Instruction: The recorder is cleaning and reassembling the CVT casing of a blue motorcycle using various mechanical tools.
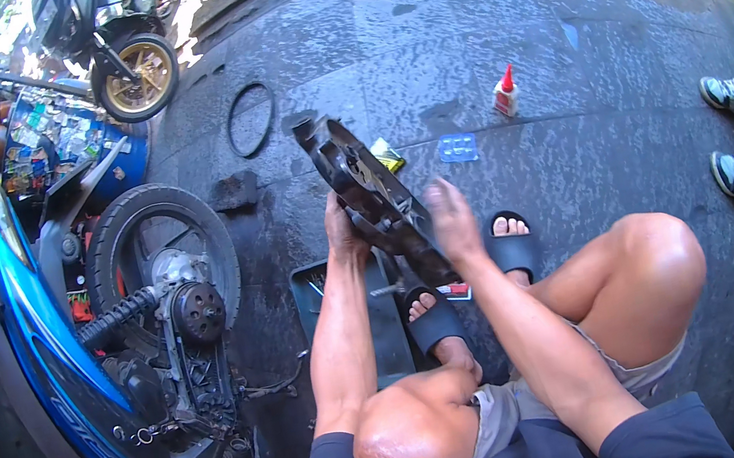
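One dark elongated cover: tilted, raised off the floor between the hands, probably to keep its recessed side in view. Left hand: grip grasping the cover's left edge. Right hand: beside its right edge, blurred; grip cannot be told. Apparently set within reach: one red-capped bottle, one blue blister card, one yellow packet, one tray.
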